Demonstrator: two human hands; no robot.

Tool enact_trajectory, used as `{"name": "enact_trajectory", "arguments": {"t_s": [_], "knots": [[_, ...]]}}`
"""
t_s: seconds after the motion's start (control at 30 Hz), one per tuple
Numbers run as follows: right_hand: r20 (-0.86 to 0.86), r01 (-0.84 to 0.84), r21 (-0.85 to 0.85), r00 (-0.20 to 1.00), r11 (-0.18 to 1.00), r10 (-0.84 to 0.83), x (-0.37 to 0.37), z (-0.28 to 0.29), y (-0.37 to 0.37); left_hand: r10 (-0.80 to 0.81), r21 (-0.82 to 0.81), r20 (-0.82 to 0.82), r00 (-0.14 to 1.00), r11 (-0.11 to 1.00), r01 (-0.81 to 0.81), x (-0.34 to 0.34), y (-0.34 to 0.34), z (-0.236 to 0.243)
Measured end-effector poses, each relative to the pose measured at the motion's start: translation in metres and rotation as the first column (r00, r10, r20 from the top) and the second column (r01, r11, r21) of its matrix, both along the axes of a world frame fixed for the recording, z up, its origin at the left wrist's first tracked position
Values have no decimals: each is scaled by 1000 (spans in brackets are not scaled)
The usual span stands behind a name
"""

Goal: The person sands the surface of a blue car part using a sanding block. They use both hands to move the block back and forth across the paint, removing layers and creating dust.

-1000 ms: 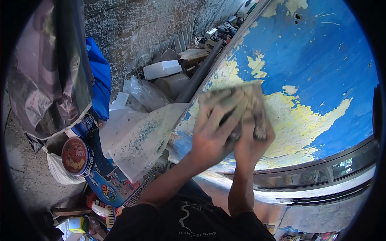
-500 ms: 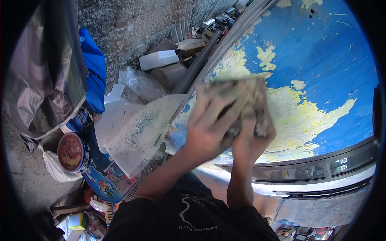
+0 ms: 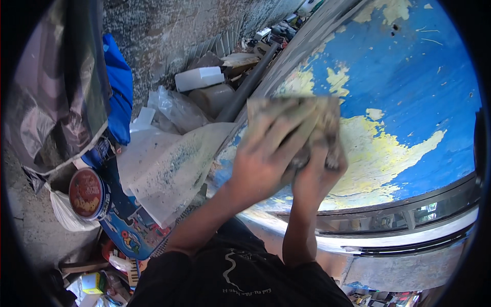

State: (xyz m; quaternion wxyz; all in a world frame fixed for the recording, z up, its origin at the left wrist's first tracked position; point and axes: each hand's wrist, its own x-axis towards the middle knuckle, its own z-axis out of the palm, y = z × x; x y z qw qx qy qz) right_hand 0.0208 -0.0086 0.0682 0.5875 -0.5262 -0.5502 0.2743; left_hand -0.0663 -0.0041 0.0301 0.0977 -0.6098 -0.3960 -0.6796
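A flat, grey-brown rectangular block [image 3: 332,105] lies against a blue curved panel [image 3: 409,82] with worn, pale yellow patches. My left hand [image 3: 266,158] holds the block with its fingers stretched across the top, somewhat smeared by motion. Beside it, my right hand [image 3: 319,171] grips the block near its right side, thumb laid along the top. Dark, lumpy parts of the block show between the two hands. Its underside, where it meets the panel, is hidden.
A dusty translucent sheet [image 3: 169,166] hangs left of the panel. Behind it lie a grey pipe [image 3: 250,79], a white box [image 3: 199,79] and plastic bags. A round tin [image 3: 86,193] stands at left, near a blue picture-covered board [image 3: 128,235]. A window strip [image 3: 388,220] runs below the panel.
Both hands and the block have shifted very slightly left relative to the view, staying together. The surroundings have also moved a little left in the picture. The grip looks the same.
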Motion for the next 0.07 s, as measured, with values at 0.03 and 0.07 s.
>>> {"name": "enact_trajectory", "arguments": {"t_s": [0.03,0.07], "knots": [[-14,-129,59,991,990,130,8,-15,1,-17,-20,-42,999,1000,16,3,-1,-12],[-17,-272,127,961,954,276,25,-38,9,-17,-33,-84,996,999,14,7,-2,-26]]}}
